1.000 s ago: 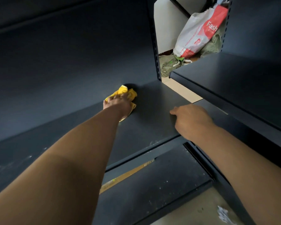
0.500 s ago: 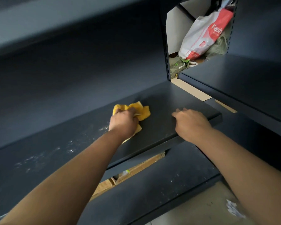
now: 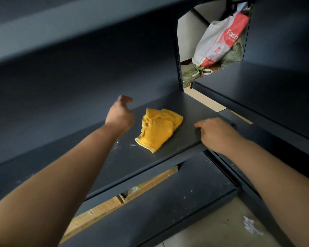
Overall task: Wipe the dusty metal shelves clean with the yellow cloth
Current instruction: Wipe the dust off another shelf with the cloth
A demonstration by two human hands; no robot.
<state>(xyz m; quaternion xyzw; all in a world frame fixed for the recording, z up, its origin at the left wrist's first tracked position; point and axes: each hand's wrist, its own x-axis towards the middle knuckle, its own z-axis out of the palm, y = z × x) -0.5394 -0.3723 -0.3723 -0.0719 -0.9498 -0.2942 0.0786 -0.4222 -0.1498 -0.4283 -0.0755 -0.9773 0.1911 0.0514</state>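
yellow cloth (image 3: 160, 128) crumpled, lying loose on the dark metal shelf (image 3: 194, 111), between both hands | left hand (image 3: 120, 114) just beside it, fingers loosely bent, holding nothing | right hand (image 3: 216, 134) on the shelf's front edge, fingers bent, real grip or not I can't tell | white dust specks (image 3: 117, 142) by the left forearm

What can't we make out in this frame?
Head view only.
1. Right hand: fingertips and thumb behind its own back; grip on shelf edge or just resting, cannot tell.
2. Shelf under left arm: dust hidden by the arm.
3. Bag: print reads "Fash", rest lost past its fold.
4. Lower shelf: rear covered by the shelf above.
5. Cloth: underside hidden against the shelf.
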